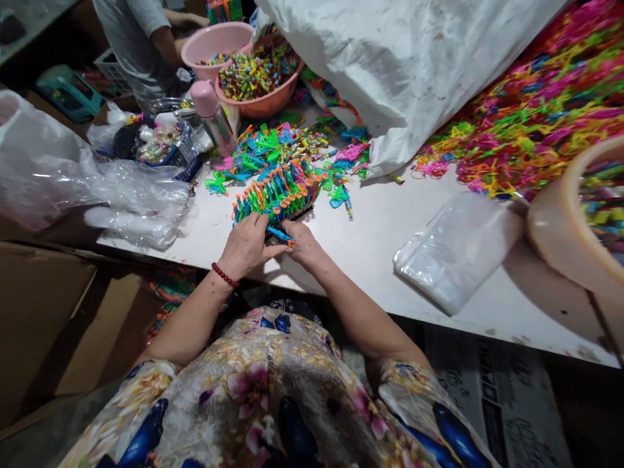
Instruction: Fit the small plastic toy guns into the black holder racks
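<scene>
At the near edge of the white counter point(370, 247) the left hand point(248, 247) and the right hand point(303, 244) meet, both pinching 1 small blue plastic piece point(280, 234) between their fingertips. Just beyond them lies a packed row of colourful plastic toys point(277, 192), touching the left hand's fingers. A stack of clear bags point(453, 250) lies to the right. Farther back stand 2 pink bowls point(258, 97).

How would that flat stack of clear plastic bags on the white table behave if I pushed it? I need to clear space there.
The stack of clear bags looks thin and glossy, so it would probably slide easily on the smooth white table. It likely fans apart, since nothing visibly binds the bags. Lifted, it would probably sag, floppy and light.
</scene>
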`<action>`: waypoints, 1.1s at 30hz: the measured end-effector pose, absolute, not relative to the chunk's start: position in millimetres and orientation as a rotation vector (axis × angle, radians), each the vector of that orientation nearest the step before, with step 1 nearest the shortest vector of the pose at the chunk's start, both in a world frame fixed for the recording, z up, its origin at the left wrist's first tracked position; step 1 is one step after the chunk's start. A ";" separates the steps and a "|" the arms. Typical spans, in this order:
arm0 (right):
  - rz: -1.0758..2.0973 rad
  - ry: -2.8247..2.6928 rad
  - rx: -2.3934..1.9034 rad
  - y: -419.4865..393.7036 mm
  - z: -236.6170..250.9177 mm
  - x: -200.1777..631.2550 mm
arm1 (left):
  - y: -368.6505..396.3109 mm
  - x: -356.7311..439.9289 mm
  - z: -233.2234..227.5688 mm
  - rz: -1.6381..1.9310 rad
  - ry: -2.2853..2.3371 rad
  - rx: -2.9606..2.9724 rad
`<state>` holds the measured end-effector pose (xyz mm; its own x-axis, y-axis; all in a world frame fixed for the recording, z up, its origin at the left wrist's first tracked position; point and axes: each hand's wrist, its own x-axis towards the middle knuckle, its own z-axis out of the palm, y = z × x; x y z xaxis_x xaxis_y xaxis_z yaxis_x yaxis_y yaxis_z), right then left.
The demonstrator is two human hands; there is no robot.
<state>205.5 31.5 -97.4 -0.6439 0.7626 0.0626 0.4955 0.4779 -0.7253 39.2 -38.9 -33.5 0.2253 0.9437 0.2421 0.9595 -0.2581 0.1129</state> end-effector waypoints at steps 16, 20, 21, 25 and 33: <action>1.399 -1.124 -1.387 -4.9 -124.1 260.9 | -48.8 23.7 -39.5 -1.310 -1.908 -2.371; 1.249 -1.314 -1.605 4.5 -124.9 306.2 | -51.8 3.3 -54.0 -2.053 -2.034 -1.804; 1.151 -1.424 -1.684 7.9 -124.3 316.8 | -47.1 -5.1 -62.1 -2.247 -2.095 -1.592; 0.723 -1.674 -1.959 19.1 -119.7 345.1 | -16.3 -34.5 -96.0 -2.439 -2.332 -1.341; 0.811 -1.829 -1.512 -21.9 -130.2 278.2 | -15.1 -15.3 -97.1 -3.148 -2.645 -1.640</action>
